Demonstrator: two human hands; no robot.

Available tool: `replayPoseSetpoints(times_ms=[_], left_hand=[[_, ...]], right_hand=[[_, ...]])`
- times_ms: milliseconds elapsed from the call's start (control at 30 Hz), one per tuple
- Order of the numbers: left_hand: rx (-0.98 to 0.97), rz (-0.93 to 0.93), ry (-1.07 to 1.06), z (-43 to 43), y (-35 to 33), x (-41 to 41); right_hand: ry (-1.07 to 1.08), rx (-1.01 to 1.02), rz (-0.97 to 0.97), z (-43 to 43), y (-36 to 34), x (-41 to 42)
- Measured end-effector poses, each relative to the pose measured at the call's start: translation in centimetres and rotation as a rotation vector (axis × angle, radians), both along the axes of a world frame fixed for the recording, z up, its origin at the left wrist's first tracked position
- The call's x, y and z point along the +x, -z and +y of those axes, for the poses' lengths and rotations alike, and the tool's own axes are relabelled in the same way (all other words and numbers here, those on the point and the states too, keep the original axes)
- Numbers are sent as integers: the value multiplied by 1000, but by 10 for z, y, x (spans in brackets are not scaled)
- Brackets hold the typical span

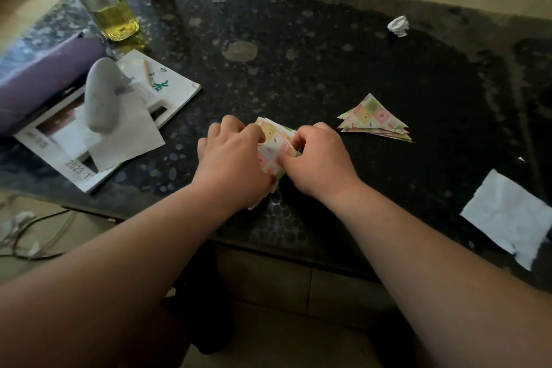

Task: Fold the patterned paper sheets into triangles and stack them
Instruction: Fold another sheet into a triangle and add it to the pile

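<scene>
Two hands, left hand [233, 155] and right hand [321, 160] — fingers curled, pinching one patterned paper bundle [276, 143], left of one triangle stack [373, 119]

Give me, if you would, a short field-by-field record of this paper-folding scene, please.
left hand: pinches the patterned sheets from the left
right hand: pinches the same sheets from the right
triangle stack: lies on the table, right of both hands, untouched
napkin: flat, white, near the right edge
crumpled paper: far side
bottle: far left, holds yellow liquid
progress: some triangles stacked, sheets left to fold
</scene>
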State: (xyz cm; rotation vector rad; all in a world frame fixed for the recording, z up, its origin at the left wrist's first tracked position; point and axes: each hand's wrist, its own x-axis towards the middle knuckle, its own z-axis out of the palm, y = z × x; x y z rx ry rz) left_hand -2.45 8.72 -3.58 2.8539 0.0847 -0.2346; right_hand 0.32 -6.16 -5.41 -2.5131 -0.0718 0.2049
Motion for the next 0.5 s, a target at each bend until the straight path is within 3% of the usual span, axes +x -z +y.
replayPoseSetpoints(times_ms=[200, 400, 500], left_hand=[[-290, 46, 54, -7, 3, -3], [-335, -6, -26, -4, 6, 4], [-413, 39, -63, 2, 5, 8]], right_hand=[[94, 293, 127, 1, -4, 1], [113, 819, 479, -13, -7, 2], [133, 935, 573, -18, -8, 6]])
